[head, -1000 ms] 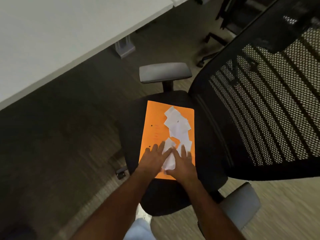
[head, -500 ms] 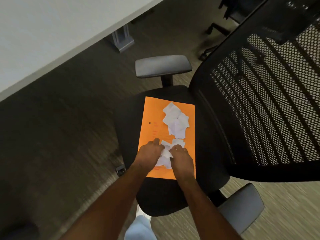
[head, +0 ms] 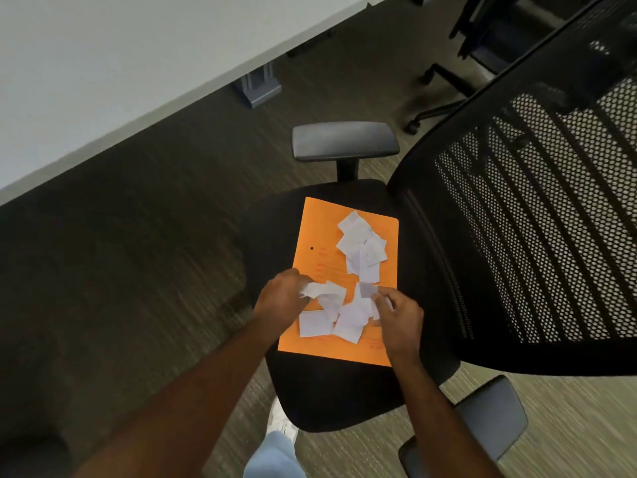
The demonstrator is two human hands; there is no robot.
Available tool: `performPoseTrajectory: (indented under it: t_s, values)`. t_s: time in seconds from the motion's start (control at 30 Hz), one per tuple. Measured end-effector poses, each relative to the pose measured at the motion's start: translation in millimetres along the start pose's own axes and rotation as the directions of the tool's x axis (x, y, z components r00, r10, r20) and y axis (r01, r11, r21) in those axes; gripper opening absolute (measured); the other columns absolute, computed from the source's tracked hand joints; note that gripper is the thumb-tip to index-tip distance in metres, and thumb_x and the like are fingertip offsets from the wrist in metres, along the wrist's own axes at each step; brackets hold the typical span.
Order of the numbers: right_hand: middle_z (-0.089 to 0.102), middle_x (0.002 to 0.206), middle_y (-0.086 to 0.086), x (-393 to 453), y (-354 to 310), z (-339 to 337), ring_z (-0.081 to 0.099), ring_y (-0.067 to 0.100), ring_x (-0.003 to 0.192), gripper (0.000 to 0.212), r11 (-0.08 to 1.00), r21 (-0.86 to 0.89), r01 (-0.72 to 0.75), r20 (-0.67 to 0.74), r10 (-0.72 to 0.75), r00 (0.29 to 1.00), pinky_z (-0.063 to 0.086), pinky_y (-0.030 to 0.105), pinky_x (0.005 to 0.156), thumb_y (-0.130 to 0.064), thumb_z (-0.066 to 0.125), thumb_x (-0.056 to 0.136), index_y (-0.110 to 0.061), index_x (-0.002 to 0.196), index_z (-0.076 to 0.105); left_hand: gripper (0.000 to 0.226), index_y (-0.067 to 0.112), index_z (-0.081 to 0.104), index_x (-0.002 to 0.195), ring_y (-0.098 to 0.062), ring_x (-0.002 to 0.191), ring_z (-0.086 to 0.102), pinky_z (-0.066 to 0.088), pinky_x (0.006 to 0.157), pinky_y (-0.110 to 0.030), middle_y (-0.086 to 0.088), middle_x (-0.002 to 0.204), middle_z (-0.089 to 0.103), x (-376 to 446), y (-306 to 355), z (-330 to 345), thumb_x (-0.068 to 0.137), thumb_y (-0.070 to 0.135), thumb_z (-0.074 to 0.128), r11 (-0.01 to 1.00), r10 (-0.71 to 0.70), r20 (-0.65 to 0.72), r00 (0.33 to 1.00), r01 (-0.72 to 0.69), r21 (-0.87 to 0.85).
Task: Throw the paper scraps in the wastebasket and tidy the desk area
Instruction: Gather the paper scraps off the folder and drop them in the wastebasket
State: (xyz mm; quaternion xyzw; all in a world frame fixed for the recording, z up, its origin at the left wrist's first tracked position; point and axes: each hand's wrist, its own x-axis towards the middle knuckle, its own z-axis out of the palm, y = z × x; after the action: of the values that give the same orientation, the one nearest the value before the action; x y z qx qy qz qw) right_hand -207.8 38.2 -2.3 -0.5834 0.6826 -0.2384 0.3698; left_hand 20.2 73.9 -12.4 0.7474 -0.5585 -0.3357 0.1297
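An orange folder point(head: 319, 232) lies flat on the black seat of an office chair point(head: 331, 395). Several white paper scraps lie on it: a far pile point(head: 362, 250) near the backrest and a near pile point(head: 331, 320) between my hands. My left hand point(head: 281, 300) is curled at the folder's left edge, pinching a scrap at its fingertips. My right hand point(head: 398, 317) hovers over the folder's right side, fingers closed on another scrap. No wastebasket is in view.
The chair's mesh backrest point(head: 537, 219) fills the right side, with grey armrests far point(head: 344, 141) and near point(head: 489, 429). A white desk point(head: 120, 53) spans the upper left above a dark floor. Another chair's base point(head: 444, 81) stands at the top right.
My hands were pressed together over the near scraps; they have now drawn apart, each lifting a scrap, and the near pile has spread out between them.
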Motion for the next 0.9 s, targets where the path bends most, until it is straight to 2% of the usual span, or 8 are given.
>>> performPoseTrajectory:
  t_s: [0.1, 0.2, 0.3, 0.43, 0.5, 0.6, 0.77, 0.9]
  values:
    - [0.072, 0.098, -0.01, 2.1, -2.7, -4.9, 0.07, 0.01, 0.089, 0.018, 1.0, 0.012, -0.004, -0.004, 0.004, 1.0, 0.063, 0.039, 0.074, -0.019, 0.061, 0.096, -0.018, 0.108, 0.075, 0.029, 0.025, 0.072, 0.114, -0.026, 0.104, 0.063, 0.053, 0.081, -0.038, -0.003, 0.112, 0.062, -9.7, 3.1, -3.7, 0.086, 0.018, 0.071, 0.982, 0.147, 0.046, 0.988, -0.151, 0.11]
    - [0.067, 0.126, -0.007, 2.2, 0.1, -4.5, 0.062, 0.016, 0.119, 0.026, 0.958, -0.221, 0.182, 0.176, -0.145, 0.974, 0.048, 0.022, 0.095, -0.02, 0.059, 0.097, -0.025, 0.121, 0.069, 0.032, 0.02, 0.071, 0.115, -0.031, 0.138, 0.043, 0.043, 0.107, -0.043, -0.009, 0.151, 0.044, -16.0, 11.1, 9.4, 0.084, 0.012, 0.072, 0.882, 0.338, 0.122, 0.933, -0.359, 0.306]
    - [0.026, 0.164, -0.004, -2.3, 8.9, 3.2, 0.02, 0.022, 0.151, 0.066, 0.842, -0.448, 0.301, 0.5, -0.043, 0.865, 0.028, 0.039, 0.118, -0.035, 0.066, 0.092, -0.032, 0.151, 0.036, 0.03, 0.022, 0.067, 0.118, -0.036, 0.154, 0.004, 0.017, 0.123, -0.056, -0.011, 0.168, 0.0, -11.3, 15.6, 26.5, 0.089, 0.015, 0.068, 0.713, 0.374, 0.331, 0.866, -0.497, 0.495]
    - [-0.005, 0.169, 0.0, -5.4, 26.7, 9.6, -0.003, 0.031, 0.155, 0.089, 0.661, -0.594, 0.458, 0.61, 0.0, 0.792, 0.022, 0.049, 0.121, -0.053, 0.067, 0.087, -0.035, 0.157, 0.015, 0.042, 0.024, 0.061, 0.129, -0.039, 0.152, 0.008, 0.018, 0.12, -0.06, -0.012, 0.167, 0.006, -3.0, 14.2, 37.9, 0.089, 0.016, 0.068, 0.624, 0.316, 0.452, 0.834, -0.541, 0.563]
    - [-0.003, 0.169, 0.001, -4.5, 31.9, 10.2, 0.002, 0.032, 0.154, 0.088, 0.6, -0.629, 0.494, 0.608, -0.017, 0.794, 0.026, 0.048, 0.119, -0.053, 0.068, 0.086, -0.038, 0.156, 0.016, 0.042, 0.021, 0.061, 0.128, -0.039, 0.143, 0.028, 0.032, 0.112, -0.056, -0.013, 0.161, 0.026, -1.1, 15.1, 38.2, 0.087, 0.015, 0.069, 0.62, 0.355, 0.425, 0.833, -0.55, 0.559]
    - [0.018, 0.166, -0.001, -5.2, 33.6, 13.1, 0.021, 0.027, 0.149, 0.07, 0.625, -0.639, 0.448, 0.538, -0.053, 0.841, 0.038, 0.043, 0.112, -0.043, 0.067, 0.09, -0.042, 0.15, 0.032, 0.031, 0.016, 0.065, 0.117, -0.032, 0.113, 0.049, 0.046, 0.086, -0.046, -0.011, 0.135, 0.05, -0.1, 20.2, 36.3, 0.087, 0.01, 0.067, 0.583, 0.439, 0.39, 0.81, -0.587, 0.562]
    - [0.051, 0.14, 0.001, -16.3, 32.2, 23.7, 0.048, 0.027, 0.125, 0.044, 0.641, -0.627, 0.443, 0.452, -0.163, 0.877, 0.055, 0.038, 0.084, -0.01, 0.058, 0.091, -0.033, 0.129, 0.058, 0.021, 0.013, 0.064, 0.107, -0.03, 0.098, 0.056, 0.049, 0.076, -0.043, -0.011, 0.117, 0.057, -9.4, 18.1, 37.2, 0.089, 0.004, 0.057, 0.591, 0.434, 0.378, 0.817, -0.576, 0.565]
    - [0.059, 0.127, 0.003, -13.2, 27.5, 30.8, 0.056, 0.025, 0.111, 0.035, 0.617, -0.635, 0.465, 0.439, -0.208, 0.874, 0.054, 0.034, 0.078, -0.009, 0.054, 0.095, -0.028, 0.123, 0.062, 0.025, 0.013, 0.057, 0.118, -0.028, 0.096, 0.059, 0.051, 0.073, -0.041, -0.012, 0.117, 0.056, -11.0, 11.7, 38.2, 0.092, 0.009, 0.056, 0.644, 0.429, 0.368, 0.825, -0.565, 0.516]
